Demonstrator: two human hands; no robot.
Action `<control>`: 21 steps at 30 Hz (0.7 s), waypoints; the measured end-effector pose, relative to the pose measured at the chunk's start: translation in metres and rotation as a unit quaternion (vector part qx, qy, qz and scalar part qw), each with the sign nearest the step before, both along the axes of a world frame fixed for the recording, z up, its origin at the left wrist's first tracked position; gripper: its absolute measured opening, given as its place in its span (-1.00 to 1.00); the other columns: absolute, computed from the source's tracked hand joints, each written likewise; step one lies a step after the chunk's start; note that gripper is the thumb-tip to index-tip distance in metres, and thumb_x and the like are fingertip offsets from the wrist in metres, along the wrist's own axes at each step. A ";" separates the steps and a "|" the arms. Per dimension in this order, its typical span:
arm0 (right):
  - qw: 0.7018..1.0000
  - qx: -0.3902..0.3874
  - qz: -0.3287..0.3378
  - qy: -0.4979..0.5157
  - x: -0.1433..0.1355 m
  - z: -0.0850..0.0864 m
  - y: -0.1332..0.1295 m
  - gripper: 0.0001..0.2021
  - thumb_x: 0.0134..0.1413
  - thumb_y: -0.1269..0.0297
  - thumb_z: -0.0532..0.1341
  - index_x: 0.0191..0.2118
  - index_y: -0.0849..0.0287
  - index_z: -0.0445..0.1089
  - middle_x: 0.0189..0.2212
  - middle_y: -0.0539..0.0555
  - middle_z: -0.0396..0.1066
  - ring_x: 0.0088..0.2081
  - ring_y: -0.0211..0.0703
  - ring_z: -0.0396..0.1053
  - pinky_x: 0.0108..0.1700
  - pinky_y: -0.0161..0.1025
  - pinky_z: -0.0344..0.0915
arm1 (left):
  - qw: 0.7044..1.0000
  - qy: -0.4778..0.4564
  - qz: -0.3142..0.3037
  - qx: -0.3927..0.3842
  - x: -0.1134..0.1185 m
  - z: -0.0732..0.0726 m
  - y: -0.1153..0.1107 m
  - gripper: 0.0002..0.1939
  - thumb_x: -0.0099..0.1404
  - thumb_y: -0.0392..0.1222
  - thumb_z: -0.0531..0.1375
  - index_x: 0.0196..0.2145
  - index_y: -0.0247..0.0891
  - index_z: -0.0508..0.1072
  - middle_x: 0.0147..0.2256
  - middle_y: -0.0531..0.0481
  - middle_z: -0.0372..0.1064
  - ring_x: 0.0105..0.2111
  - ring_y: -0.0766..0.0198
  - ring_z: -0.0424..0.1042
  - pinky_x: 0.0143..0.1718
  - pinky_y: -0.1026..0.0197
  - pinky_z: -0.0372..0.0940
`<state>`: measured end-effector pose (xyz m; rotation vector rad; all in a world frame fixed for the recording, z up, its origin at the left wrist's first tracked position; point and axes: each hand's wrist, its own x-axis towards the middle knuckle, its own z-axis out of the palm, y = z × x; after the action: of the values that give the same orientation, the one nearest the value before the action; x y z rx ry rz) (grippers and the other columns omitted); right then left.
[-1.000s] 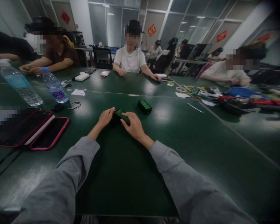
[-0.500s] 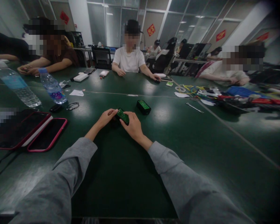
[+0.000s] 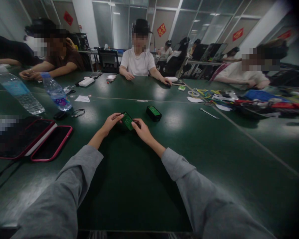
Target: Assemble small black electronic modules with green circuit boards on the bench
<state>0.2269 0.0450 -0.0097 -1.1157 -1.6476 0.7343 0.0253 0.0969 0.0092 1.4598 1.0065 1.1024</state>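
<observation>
Green circuit board, seen in the head view, was tilted over the table between two bare hands. The left hand had its grip closed on one end, the right hand on the other. A black box stood nearby.

Box sits on table. Left of box, slightly nearer: circuit board, between left hand and right hand. Farther left: two bottles. Right of box: wrench; right and behind, cables. Behind box: seated person.
</observation>
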 end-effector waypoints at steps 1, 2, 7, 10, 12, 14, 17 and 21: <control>1.000 -0.008 0.017 0.007 0.001 -0.002 0.002 -0.62 0.24 0.00 0.12 0.03 0.16 0.27 -0.10 0.14 0.41 -0.09 -0.12 0.41 -0.04 -0.13 0.36 | 1.000 -0.004 0.003 -0.004 -0.001 0.001 -0.001 -0.51 0.13 0.13 0.27 -0.09 -0.24 0.48 -0.21 -0.05 0.50 -0.29 0.28 0.43 -0.12 0.18 0.30; 0.999 -0.011 0.030 0.009 0.001 -0.002 0.003 -0.60 0.23 -0.01 0.13 0.03 0.16 0.27 -0.10 0.13 0.41 -0.09 -0.12 0.41 -0.05 -0.13 0.36 | 1.000 -0.007 0.004 -0.008 -0.002 0.003 -0.001 -0.51 0.13 0.12 0.28 -0.08 -0.23 0.48 -0.19 -0.06 0.50 -0.27 0.26 0.44 -0.11 0.16 0.30; 1.000 0.023 -0.004 -0.021 0.000 0.001 -0.002 -0.59 0.21 0.05 0.16 0.08 0.14 0.26 -0.11 0.13 0.43 -0.11 -0.10 0.41 -0.06 -0.11 0.35 | 1.000 -0.017 0.015 -0.014 -0.003 0.005 -0.002 -0.54 0.12 0.03 0.31 -0.06 -0.21 0.49 -0.11 -0.10 0.51 -0.11 0.15 0.45 -0.03 0.11 0.29; 0.990 0.071 -0.095 -0.081 0.001 0.006 -0.006 -0.63 0.17 0.18 0.21 0.06 0.14 0.29 -0.07 0.14 0.41 -0.07 -0.06 0.38 -0.01 -0.06 0.32 | 0.999 -0.028 0.012 -0.012 -0.002 0.002 -0.001 -0.55 0.10 -0.05 0.33 -0.06 -0.21 0.50 -0.02 -0.13 0.47 -0.02 0.13 0.42 0.04 0.09 0.25; 0.976 0.102 -0.143 -0.129 0.002 0.011 -0.009 -0.64 0.13 0.27 0.22 0.06 0.15 0.30 -0.05 0.14 0.39 -0.04 -0.02 0.35 0.03 -0.03 0.30 | 1.000 -0.023 0.007 -0.010 -0.002 0.000 0.001 -0.57 0.11 -0.07 0.33 -0.06 -0.22 0.49 -0.01 -0.15 0.46 -0.01 0.14 0.41 0.05 0.08 0.24; 0.961 0.132 -0.161 -0.183 0.001 0.015 -0.013 -0.64 0.13 0.35 0.21 0.07 0.17 0.30 -0.03 0.15 0.38 0.00 0.01 0.31 0.04 -0.01 0.27 | 1.000 -0.014 0.007 -0.005 -0.002 -0.003 0.003 -0.60 0.15 -0.06 0.30 -0.06 -0.22 0.50 -0.03 -0.15 0.47 -0.03 0.16 0.43 0.04 0.08 0.24; 0.931 0.180 -0.124 -0.294 -0.006 0.023 -0.023 -0.61 0.14 0.44 0.18 0.11 0.16 0.28 0.06 0.17 0.32 0.09 0.05 0.23 0.06 0.00 0.23 | 0.999 -0.020 0.025 -0.002 -0.003 -0.008 0.007 -0.63 0.21 -0.01 0.23 -0.08 -0.22 0.51 -0.06 -0.13 0.49 -0.06 0.17 0.44 0.02 0.09 0.25; 0.884 0.225 -0.036 -0.409 -0.019 0.028 -0.035 -0.55 0.17 0.47 0.16 0.18 0.17 0.21 0.15 0.20 0.24 0.15 0.05 0.16 0.09 -0.01 0.19 | 0.996 -0.062 0.063 0.006 -0.003 -0.015 0.014 -0.64 0.23 0.04 0.19 -0.14 -0.25 0.52 -0.12 -0.14 0.51 -0.10 0.17 0.45 -0.04 0.11 0.28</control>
<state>0.2077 0.0103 0.0179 -1.1957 -2.2924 -0.2454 0.0219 0.1108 -0.0061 1.3338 1.0155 1.2756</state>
